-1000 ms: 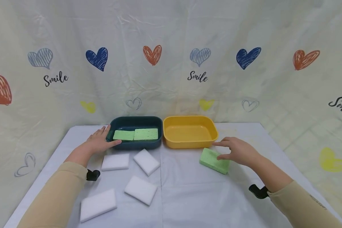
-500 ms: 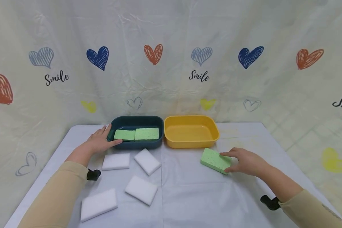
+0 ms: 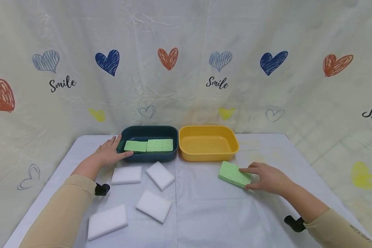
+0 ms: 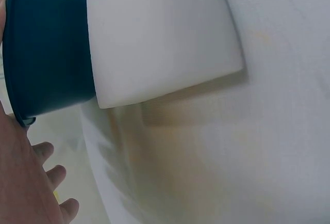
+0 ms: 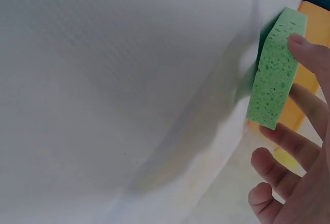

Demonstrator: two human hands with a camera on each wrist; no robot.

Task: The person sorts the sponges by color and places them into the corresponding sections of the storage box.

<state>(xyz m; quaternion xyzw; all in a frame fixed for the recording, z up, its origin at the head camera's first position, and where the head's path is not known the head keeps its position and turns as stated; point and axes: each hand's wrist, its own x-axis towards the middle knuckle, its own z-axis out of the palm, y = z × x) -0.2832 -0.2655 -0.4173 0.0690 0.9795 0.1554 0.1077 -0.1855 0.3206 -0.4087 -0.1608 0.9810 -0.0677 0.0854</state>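
My left hand (image 3: 106, 154) rests at the left end of a dark teal bin (image 3: 152, 157), fingers spread out straight along its side and thumb across the front rim. Two green sponges (image 3: 160, 145) lie side by side inside that bin. On the table to the right, my right hand (image 3: 269, 179) pinches the right end of another green sponge (image 3: 233, 174). In the right wrist view, the thumb is against one side of this pitted sponge (image 5: 276, 69), with the index finger partly hidden behind it. The remaining fingers are loosely bent off it.
A yellow bin (image 3: 208, 156) stands right beside the teal one, with nothing in it. Several white sponge blocks lie in front of the teal bin, the closest to it being a white block (image 3: 126, 175) under the left wrist. A patterned curtain (image 3: 186, 93) hangs behind the table.
My right hand has come down and to the right, from above the green sponge to its right end, where thumb and finger close on it. The left hand has stayed on the teal bin.
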